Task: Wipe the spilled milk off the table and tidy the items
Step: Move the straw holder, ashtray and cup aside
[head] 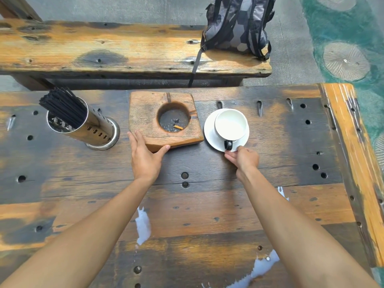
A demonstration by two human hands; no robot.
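Observation:
A wooden ashtray block (145, 113) with a cigarette butt in its round hollow lies at the table's far middle. My left hand (145, 156) grips its near left corner, thumb on the front edge. To its right a white cup (231, 125) with a little milk and a black handle stands on a white saucer (209, 135). My right hand (244, 157) pinches the saucer's near rim. Spilled milk lies in a puddle (143, 226) between my forearms, another (259, 269) by the near edge, and small splashes (282, 193) at the right.
A steel holder (91, 129) full of black chopsticks stands at the far left. Beyond the wooden table (207, 204) runs a wooden bench (104, 48) with a grey backpack (236, 23) on its right end. The table's right edge (353, 163) borders a teal floor.

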